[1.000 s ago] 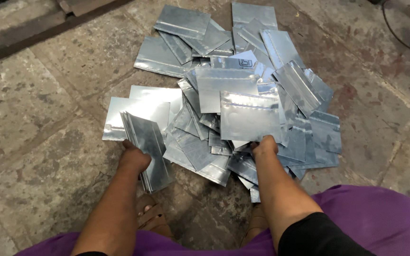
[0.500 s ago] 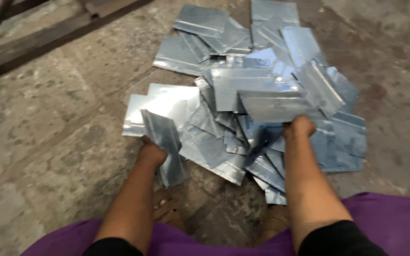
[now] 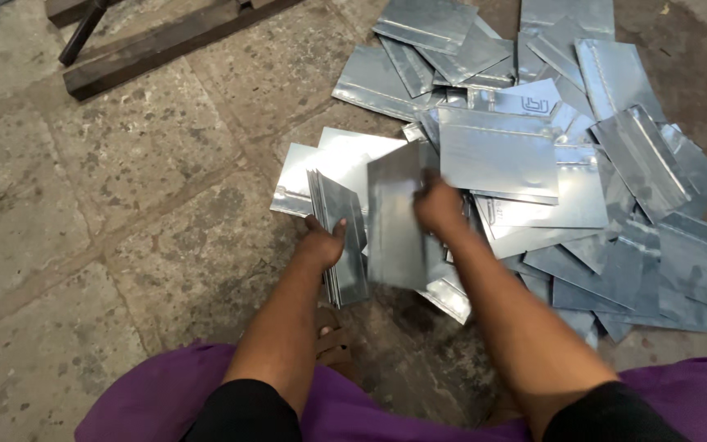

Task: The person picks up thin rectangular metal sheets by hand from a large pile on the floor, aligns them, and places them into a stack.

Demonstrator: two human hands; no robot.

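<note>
A: Gripping a small stack of metal sheets point(image 3: 339, 237) on edge, the left hand point(image 3: 323, 243) has its fingers closed round the bundle, which stands upright on the stone floor point(image 3: 124, 188). What does the right hand point(image 3: 439, 206) hold?

B: One single metal sheet point(image 3: 398, 217), pinched at its upper edge by closed fingers and hanging just right of the left fingers. Motion blur hides the exact finger placement.

A: Where is the supply?

B: A loose pile of metal sheets point(image 3: 583, 164) lies beyond and to the right of the right fingers. A dark wooden beam point(image 3: 165, 41) lies well away, beyond the left fingers.

A: How is this step done well, judging by the view?

B: Keep the stack squared against the floor, bring the single sheet flat against its face with edges aligned, and mind the cut edges.

A: What differs from half a second ago?

B: Then the right hand was at the pile, grasping a sheet; now that sheet is lifted clear and carried beside the stack. The left grip is unchanged.
</note>
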